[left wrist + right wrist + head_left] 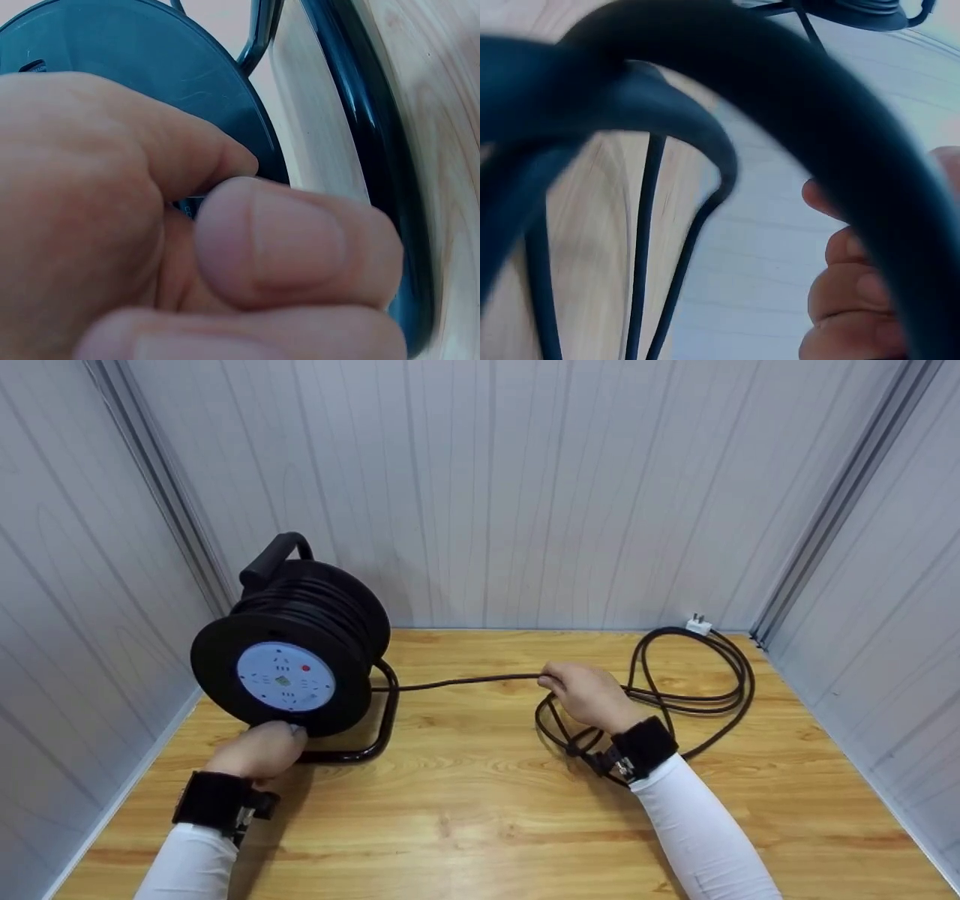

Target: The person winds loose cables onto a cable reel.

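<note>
Here's the black cable reel (289, 634) standing on the worktop (465, 810) off to the left, and the left hand (262, 750) is right at its lower front edge, fingers curled and pinching there, the exact hold hidden; across on the right, the right hand (589, 694) pinches the black cable (465, 682), stretched over from the reel, its loose loops lying beside and beyond that grip, out to a white plug (698, 625) by the back wall (480, 495)

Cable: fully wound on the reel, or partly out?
Partly out: cable runs from the reel to the right hand, with loops lying on the table nearby, while other turns sit wound on the reel.
</note>
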A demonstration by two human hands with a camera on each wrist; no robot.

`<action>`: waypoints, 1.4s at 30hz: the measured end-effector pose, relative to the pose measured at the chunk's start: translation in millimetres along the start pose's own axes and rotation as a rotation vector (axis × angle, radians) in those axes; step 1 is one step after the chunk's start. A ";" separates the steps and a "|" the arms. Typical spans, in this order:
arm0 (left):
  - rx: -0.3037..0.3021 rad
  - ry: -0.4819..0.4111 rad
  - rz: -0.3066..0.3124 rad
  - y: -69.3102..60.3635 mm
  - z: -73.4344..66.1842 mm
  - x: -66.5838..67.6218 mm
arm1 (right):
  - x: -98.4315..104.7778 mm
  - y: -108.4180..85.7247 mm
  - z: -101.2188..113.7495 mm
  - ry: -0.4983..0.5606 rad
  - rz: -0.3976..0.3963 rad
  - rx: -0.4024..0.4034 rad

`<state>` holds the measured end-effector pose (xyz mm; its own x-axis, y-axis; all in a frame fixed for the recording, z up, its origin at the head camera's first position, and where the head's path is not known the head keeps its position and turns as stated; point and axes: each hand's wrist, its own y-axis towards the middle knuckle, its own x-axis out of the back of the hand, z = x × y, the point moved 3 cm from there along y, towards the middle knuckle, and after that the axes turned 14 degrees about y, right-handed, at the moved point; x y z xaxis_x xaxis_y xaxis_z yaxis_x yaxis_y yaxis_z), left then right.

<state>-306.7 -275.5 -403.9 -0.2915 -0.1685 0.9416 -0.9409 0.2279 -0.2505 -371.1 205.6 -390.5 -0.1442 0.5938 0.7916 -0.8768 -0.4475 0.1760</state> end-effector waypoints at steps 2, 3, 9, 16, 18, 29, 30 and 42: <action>-0.010 0.013 -0.009 -0.2 0.0 0.5 | 0.1 -1.4 -1.1 0.031 0.020 -0.030; -0.019 0.024 -0.013 -0.6 0.0 1.1 | 0.5 -2.5 -1.6 0.061 0.040 -0.057; -0.015 0.022 0.014 -6.9 7.6 6.8 | 3.3 -6.5 -2.9 0.260 0.172 -0.156; 0.012 0.004 0.020 -13.1 20.7 12.7 | 7.6 -7.8 -3.2 0.493 0.256 -0.164; 0.008 0.006 0.015 -13.8 23.9 14.1 | 9.1 -8.4 -4.1 0.594 0.283 -0.165; 0.008 -0.012 -0.021 -17.6 38.5 20.2 | 8.5 -9.8 -7.8 1.045 0.490 -0.130; 0.008 -0.010 -0.023 -18.0 39.4 20.8 | 8.2 -10.0 -7.8 1.078 0.503 -0.131; 0.020 0.018 -0.079 -25.3 45.6 30.4 | 3.9 -10.1 11.5 0.788 0.388 -0.036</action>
<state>-299.6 -330.1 -379.3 -0.2136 -0.1675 0.9624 -0.9641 0.1951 -0.1800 -357.5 204.8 -382.5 -0.6982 0.6990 0.1545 -0.7122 -0.7001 -0.0509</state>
